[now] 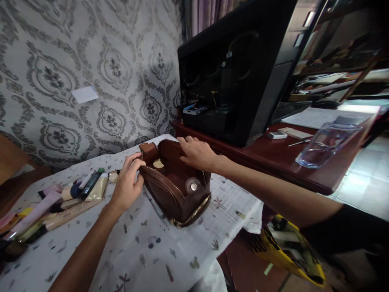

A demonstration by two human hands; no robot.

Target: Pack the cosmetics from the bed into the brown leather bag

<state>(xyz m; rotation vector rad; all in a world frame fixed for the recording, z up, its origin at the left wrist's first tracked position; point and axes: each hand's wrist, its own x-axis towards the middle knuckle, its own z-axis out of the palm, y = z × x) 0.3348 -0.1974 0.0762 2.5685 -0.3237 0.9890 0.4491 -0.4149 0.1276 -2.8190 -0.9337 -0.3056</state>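
A brown leather zip bag (170, 194) sits unzipped on the patterned white cloth, its mouth facing up. My left hand (129, 178) grips the left rim, fingers curled over the edge near a brown strap tab (148, 149). Across the opening, my right hand (197, 153) holds the far right rim, its fingertips partly hidden behind the leather. Inside the bag lie a gold-coloured round piece (158, 163) and a round magnetic snap (193, 186) on a leather flap. Gold zipper teeth (199, 209) run along the near right side.
Cosmetic tubes and bottles (94, 184) are heaped left of the bag. Behind it, a black computer case (231, 81) stands on a dark red desk (304, 170) with a clear water bottle (330, 142). A yellow bag (288, 255) sits below the cloth's right edge.
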